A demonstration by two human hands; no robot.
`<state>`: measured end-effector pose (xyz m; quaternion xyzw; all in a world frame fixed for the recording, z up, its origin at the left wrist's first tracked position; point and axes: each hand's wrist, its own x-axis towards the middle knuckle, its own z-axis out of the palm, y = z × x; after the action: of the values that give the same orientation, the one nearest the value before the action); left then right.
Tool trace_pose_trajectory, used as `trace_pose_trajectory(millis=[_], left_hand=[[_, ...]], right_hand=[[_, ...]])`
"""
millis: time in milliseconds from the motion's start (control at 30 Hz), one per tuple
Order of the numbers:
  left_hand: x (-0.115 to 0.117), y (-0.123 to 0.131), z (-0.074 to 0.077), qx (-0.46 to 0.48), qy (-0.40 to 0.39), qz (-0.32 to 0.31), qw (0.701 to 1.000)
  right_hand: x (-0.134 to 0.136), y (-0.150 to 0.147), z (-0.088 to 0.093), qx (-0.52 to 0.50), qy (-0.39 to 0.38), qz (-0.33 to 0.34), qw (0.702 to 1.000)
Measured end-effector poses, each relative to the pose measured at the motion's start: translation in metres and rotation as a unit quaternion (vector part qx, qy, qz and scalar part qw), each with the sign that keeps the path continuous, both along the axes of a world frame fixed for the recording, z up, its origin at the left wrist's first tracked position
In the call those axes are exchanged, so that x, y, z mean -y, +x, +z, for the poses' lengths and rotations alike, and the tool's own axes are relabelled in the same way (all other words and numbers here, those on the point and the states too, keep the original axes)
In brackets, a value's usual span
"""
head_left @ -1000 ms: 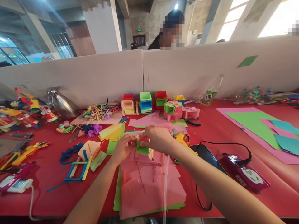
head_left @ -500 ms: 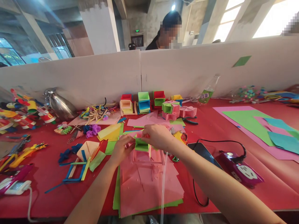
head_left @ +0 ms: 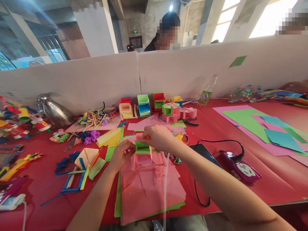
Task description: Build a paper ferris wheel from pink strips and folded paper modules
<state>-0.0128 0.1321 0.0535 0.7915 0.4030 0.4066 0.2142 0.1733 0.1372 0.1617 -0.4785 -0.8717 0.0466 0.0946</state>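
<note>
A small folded paper box, green inside with pink paper around it, sits before me over a stack of pink paper sheets. At its left edge my left hand is closed, thumb and fingers pinching the side. My right hand comes over the top right corner with bent fingers closed on the box; its fingertips are partly hidden. Pink paper strips form a frame just below the box. A clear thin tube runs down the right part of the stack.
Finished folded boxes and a green-and-pink paper wheel line the back. To the left lie a blue-and-yellow strip frame and a steel jug. On the right are a phone, a purple power socket and coloured sheets.
The view has turned slightly to the right, so the table's things appear farther left. Both hands keep their hold on the paper box, with little finger movement.
</note>
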Motion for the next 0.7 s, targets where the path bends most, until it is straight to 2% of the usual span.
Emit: trace_pose_trajectory(millis=[700], left_hand=[[-0.0001,0.0028,0.0012,-0.016,-0.003,0.012,1.000]], right_hand=[[0.0015,0.0043,0.0072,-0.039,-0.018,0.031,0.999]])
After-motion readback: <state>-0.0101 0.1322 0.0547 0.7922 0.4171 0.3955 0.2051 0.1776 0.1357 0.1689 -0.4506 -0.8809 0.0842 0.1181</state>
